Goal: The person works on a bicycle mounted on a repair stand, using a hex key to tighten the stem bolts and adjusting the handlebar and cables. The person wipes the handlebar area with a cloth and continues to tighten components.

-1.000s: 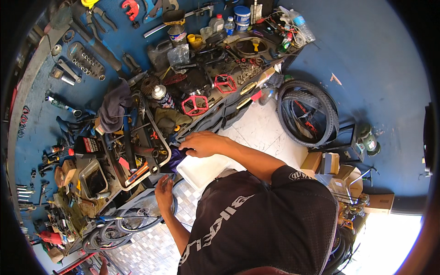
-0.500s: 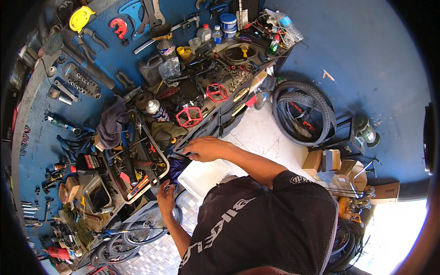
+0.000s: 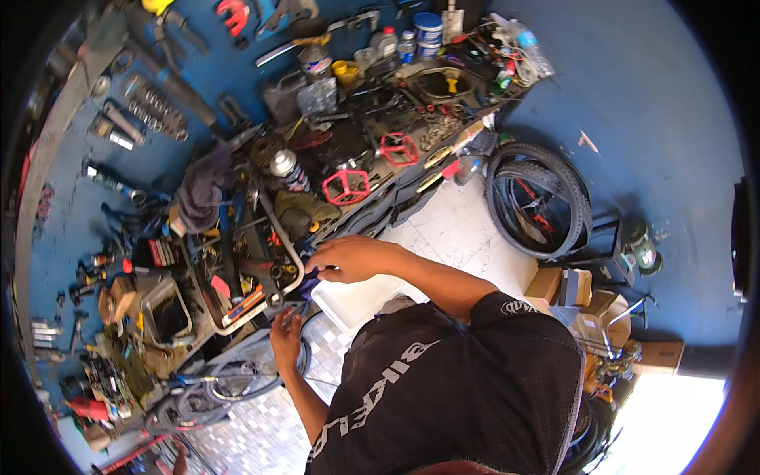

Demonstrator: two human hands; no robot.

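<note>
My right hand (image 3: 354, 260) reaches left over the bench's front edge, by the near right corner of a metal-rimmed tray (image 3: 289, 248) full of tools. Its fingers bend downward, somewhat apart, and I see nothing in them. My left hand (image 3: 286, 338) hovers just in front of the same tray's near edge, palm turned inward, fingers loosely curled and apart, with nothing visible in it. Between and below the hands are a purple cloth (image 3: 310, 283), partly hidden by the right hand, and a white shallow bin (image 3: 342, 305). Orange-handled tools (image 3: 247, 302) lie at the tray's near edge.
Red bicycle pedals (image 3: 346, 188), a spray can (image 3: 290, 169) and a grey rag (image 3: 203, 190) crowd the bench. A small black-filled pan (image 3: 168, 311) stands left of the tray. Bicycle tyres (image 3: 538, 199) lean on the right wall; cardboard boxes (image 3: 602, 317) sit behind my right side.
The view has shifted, so the bench appears further right and the wall tools higher. Relative to the bench, my right hand has come closer to the tray's corner. My left hand stays low beside it.
</note>
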